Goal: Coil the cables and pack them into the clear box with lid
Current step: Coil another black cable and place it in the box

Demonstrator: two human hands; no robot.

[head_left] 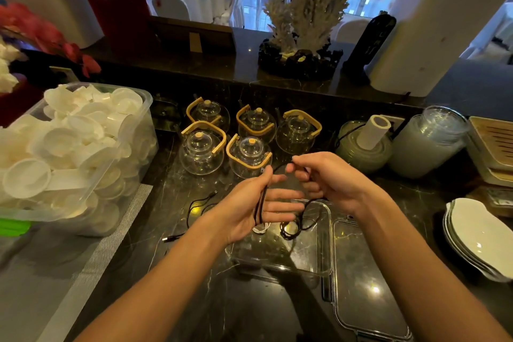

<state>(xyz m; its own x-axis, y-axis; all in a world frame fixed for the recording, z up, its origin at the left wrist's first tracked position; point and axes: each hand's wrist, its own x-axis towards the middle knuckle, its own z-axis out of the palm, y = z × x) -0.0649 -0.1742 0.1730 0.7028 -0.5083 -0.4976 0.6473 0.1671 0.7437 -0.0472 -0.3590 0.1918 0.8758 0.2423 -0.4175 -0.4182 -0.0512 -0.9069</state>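
Observation:
Above the clear box (323,264), my left hand (249,211) holds loops of a black cable (261,207) between thumb and palm, with its fingers stretched out. My right hand (324,178) pinches the same cable a little higher and to the right. From there the cable hangs down into a loose tangle (291,229) in the box. A coiled white cable (259,229) lies in the box under my left hand. The box's clear lid (366,280) lies flat to its right. Another black cable (194,211) lies loose on the dark counter, left of the box.
Several glass teapots (249,158) stand just beyond my hands. A big plastic tub of white lids (69,153) fills the left side. Glass jars (427,141) and a stack of white plates (477,236) sit on the right. A grey mat (55,272) covers the near left.

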